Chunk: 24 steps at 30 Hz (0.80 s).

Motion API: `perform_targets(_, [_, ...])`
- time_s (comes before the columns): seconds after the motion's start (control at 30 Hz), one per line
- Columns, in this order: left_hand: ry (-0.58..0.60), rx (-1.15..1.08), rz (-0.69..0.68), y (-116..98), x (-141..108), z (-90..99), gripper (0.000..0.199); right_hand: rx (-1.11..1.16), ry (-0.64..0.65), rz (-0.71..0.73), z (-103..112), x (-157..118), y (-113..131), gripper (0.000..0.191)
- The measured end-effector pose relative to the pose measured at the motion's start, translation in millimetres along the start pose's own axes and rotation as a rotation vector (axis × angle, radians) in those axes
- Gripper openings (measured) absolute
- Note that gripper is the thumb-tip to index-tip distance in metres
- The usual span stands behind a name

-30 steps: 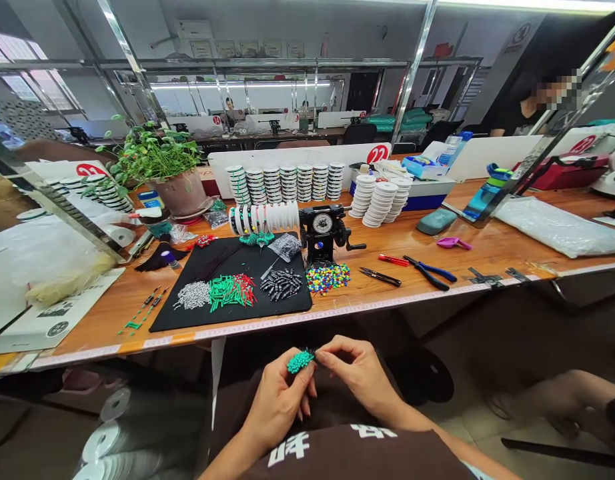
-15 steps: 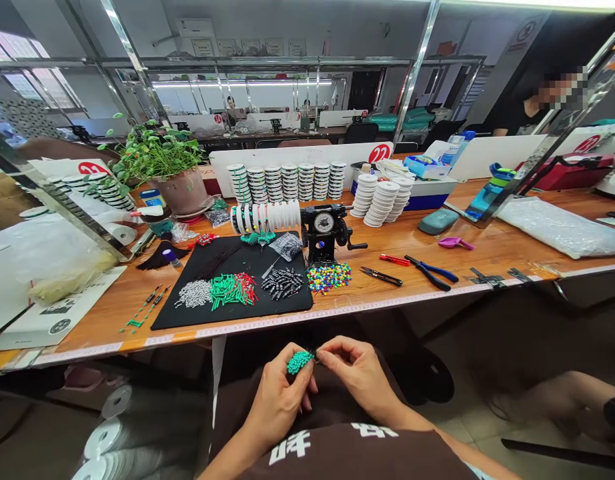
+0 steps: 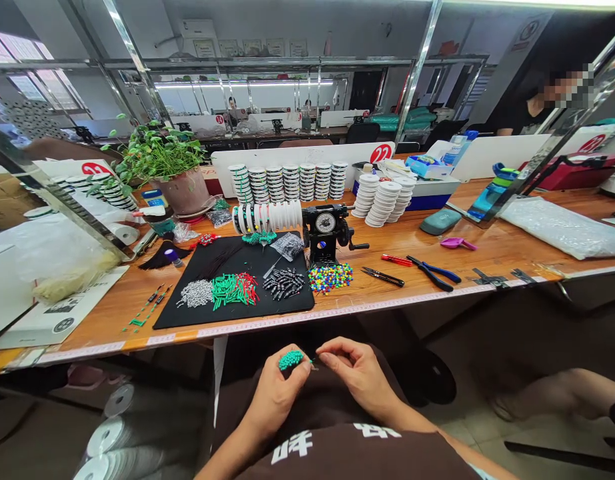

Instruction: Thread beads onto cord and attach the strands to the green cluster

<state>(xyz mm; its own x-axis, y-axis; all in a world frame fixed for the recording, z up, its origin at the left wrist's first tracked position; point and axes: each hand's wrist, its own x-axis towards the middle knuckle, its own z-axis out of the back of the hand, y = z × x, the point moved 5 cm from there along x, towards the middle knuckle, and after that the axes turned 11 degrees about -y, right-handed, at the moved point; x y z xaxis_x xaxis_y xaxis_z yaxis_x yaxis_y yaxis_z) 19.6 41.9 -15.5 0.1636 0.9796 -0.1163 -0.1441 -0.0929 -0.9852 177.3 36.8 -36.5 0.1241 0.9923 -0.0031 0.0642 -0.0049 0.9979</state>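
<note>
Above my lap, my left hand is closed around a bunch of small green beads, whose rounded tips crowd together over the thumb and forefinger. A tiny green tip and a thin pale strand stick out past the left thumb, toward the other hand. Just to the right, my right hand is in a pinch, thumb against forefinger. Whatever is between those fingertips is too small to make out. A small gap separates the two hands. On the black mat lie more green bunches.
Beyond the hands runs the wooden table's edge with a measuring tape. The mat bears silver beads, green and red tubes and black pieces. Behind stand a crank winder and white spools. Pliers lie right.
The green bunch has tilted left and moved slightly left in my left hand. The gap between both hands' fingertips has widened a little, and a small green tip now shows there.
</note>
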Motion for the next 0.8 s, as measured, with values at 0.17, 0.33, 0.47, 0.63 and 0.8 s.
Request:
perform_targets(0.17, [0.009,-0.046,0.050,3,1,-0.8,0.025,0.009,0.014,0.005,-2,-1,-1,0.027])
perform_targets(0.33, [0.028,-0.076,0.097,1,0,-4.2,0.032,-0.020,0.032,0.047,-4,-3,8,0.028])
perform_targets(0.47, [0.072,-0.108,0.155,1,-1,-9.4,0.035,-0.055,0.090,0.077,-7,-4,15,0.033])
perform_targets(0.63, [0.097,-0.081,0.148,-2,-1,-12.0,0.039,0.187,0.238,-0.167,-18,-6,5,0.048])
perform_targets(0.8, [-0.011,-0.007,0.028,-11,0,-4.9,0.033,0.318,0.082,-0.228,-16,0,-10,0.051])
